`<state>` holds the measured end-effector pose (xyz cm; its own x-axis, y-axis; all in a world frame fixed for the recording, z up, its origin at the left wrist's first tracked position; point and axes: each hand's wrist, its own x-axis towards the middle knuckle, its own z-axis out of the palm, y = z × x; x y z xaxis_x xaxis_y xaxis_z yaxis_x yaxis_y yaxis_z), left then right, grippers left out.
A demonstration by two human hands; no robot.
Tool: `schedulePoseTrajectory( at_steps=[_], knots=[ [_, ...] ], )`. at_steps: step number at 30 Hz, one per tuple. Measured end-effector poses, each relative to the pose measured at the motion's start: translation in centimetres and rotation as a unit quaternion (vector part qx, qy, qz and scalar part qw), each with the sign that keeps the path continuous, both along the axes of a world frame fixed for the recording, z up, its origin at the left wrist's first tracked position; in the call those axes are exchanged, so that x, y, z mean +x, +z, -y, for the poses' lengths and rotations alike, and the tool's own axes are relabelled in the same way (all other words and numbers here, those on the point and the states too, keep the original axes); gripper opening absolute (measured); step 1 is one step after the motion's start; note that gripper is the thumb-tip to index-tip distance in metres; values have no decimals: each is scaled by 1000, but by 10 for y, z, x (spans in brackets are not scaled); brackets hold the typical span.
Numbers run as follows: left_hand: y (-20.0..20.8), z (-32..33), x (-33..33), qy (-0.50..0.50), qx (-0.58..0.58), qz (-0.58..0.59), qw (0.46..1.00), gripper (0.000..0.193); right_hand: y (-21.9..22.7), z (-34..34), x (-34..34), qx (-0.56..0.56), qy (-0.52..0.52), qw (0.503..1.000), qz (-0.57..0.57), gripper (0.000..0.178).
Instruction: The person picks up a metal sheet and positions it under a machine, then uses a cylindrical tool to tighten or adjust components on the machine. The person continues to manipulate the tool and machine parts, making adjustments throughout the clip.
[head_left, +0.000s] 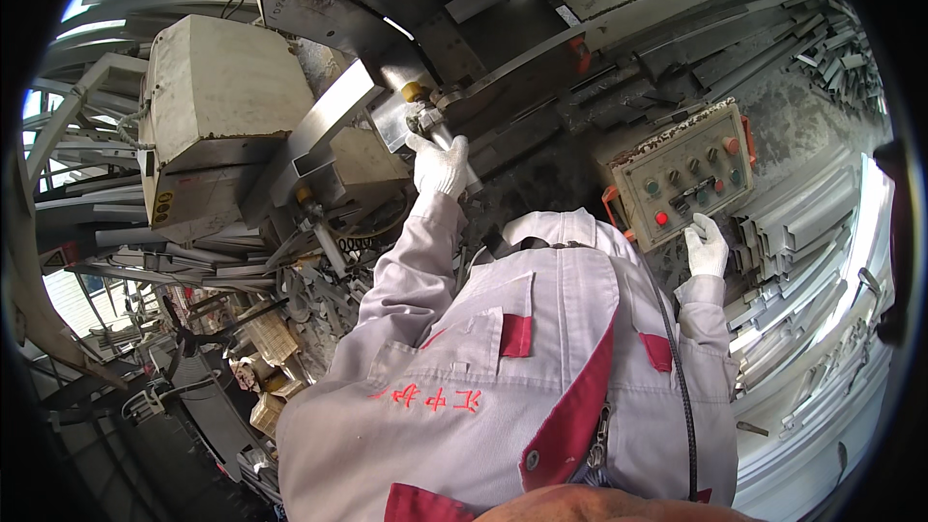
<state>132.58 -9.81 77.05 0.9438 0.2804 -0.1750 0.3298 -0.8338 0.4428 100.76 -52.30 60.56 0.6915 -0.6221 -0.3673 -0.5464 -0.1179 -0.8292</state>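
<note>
Gripping a shiny metal bar (454,150) on the saw machine (319,126), the gloved left hand (438,166) is closed around it; the bar slants up-left. The right hand (707,246), fingers together, rests beside the control box (681,172).

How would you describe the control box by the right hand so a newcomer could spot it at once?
Start at the grey jacket filling the lower middle and follow its right sleeve up to the white-gloved right hand. Just above its fingertips sits the control box, a tilted beige panel. Unlike the bare metal strips beside it, it carries red and green buttons.
</note>
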Motion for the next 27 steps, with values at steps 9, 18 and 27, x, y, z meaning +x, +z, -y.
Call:
schedulePoseTrajectory(
  at_steps=[9, 18, 27],
  knots=[
    [2, -13, 0, -7, -44, -14, 999, 99, -10, -48, -26, -14, -14, 1000, 21, 45],
    [-1, -26, 1, -24, -34, -15, 999, 102, -24, -135, -104, 27, -67, 997, -9, 42],
    [-1, -41, -2, -53, -86, -4, 995, 114, -48, -222, -241, -16, -49, 993, -108, 40]
  ],
)
